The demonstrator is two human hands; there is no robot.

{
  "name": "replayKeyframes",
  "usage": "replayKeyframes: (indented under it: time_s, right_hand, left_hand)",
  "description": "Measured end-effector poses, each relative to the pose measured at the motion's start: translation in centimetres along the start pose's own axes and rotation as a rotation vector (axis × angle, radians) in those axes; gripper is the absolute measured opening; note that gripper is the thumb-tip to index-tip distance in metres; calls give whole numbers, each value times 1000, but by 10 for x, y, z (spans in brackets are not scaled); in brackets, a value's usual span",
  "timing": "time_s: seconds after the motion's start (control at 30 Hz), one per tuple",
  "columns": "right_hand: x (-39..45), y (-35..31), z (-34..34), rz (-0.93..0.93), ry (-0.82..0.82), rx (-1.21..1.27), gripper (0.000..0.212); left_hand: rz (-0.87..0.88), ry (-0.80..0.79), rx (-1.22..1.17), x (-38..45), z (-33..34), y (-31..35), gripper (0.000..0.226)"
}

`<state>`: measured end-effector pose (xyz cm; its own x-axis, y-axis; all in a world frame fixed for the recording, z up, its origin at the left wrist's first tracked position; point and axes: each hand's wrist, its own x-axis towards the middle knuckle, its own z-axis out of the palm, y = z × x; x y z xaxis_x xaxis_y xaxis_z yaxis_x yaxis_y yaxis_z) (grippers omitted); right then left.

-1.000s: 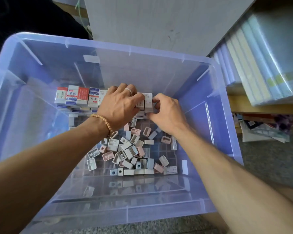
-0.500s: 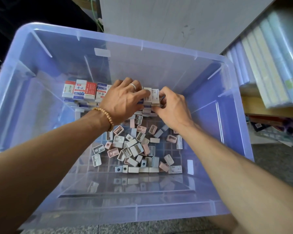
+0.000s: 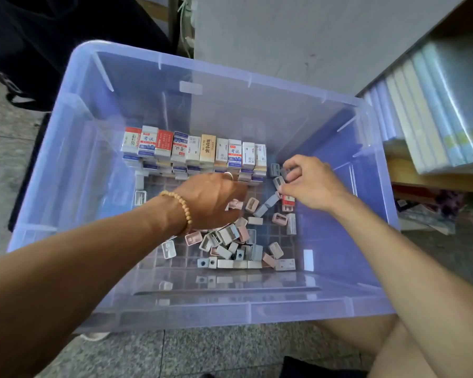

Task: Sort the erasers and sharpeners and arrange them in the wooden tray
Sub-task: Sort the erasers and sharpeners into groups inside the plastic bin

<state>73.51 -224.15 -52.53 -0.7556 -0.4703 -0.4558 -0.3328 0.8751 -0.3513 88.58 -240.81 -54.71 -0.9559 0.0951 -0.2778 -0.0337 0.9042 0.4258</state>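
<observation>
A row of boxed erasers [image 3: 194, 148] stands stacked along the back of a clear bluish plastic bin [image 3: 230, 309]. Loose pink, grey and white sharpeners [image 3: 230, 241] lie scattered on the bin floor. My left hand [image 3: 210, 200], with a bead bracelet and a ring, reaches down over the pile with its back to the camera. Its fingertips are hidden near a pink sharpener [image 3: 235, 204]. My right hand [image 3: 311, 184] is at the right end of the eraser row. Its thumb and fingers pinch a grey sharpener [image 3: 279, 181], with another grey one [image 3: 274, 169] just behind.
The bin sits on a speckled stone floor [image 3: 230, 350]. A grey board [image 3: 298, 36] stands behind it. Wrapped stacks of paper goods [image 3: 434, 110] lie on a shelf at the right. A dark bag [image 3: 38, 36] is at the upper left. My bare knee [image 3: 366, 339] is at the lower right.
Both hands have let go of the erasers at the back row. The left hand dropped toward the sharpener pile; the right hand moved right onto the grey sharpeners.
</observation>
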Motion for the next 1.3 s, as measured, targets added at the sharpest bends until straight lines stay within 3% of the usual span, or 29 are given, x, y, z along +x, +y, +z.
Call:
replayKeyframes:
  time_s: [0.13, 0.27, 0.57, 0.67, 0.83, 1.0, 1.3]
  right_hand:
    - [-10, -1, 7, -49, -74, -240, 46]
    - [-2, -9, 18, -105, -196, -555, 49]
    - [10, -1, 31, -233, -248, -996, 62]
    - [9, -2, 30, -254, -272, -1046, 58]
    - [7, -5, 30, -320, -452, -1148, 52]
    - [6, -1, 33, -393, -474, -1189, 43]
    - [7, 1, 31, -325, -576, -1038, 39]
  left_hand:
    - [-28, -223, -29, -11, 25, -11, 49]
    - [-75, -220, -124, -6, 33, -15, 57]
    - [-166, -258, -287, -2, 35, -21, 64]
    - [-168, -264, -320, -1, 32, -22, 65]
    - [-171, -282, -357, -4, 32, -24, 66]
    - [-136, -362, -327, -8, 32, -19, 76]
    - [-90, -442, -275, -12, 38, -15, 81]
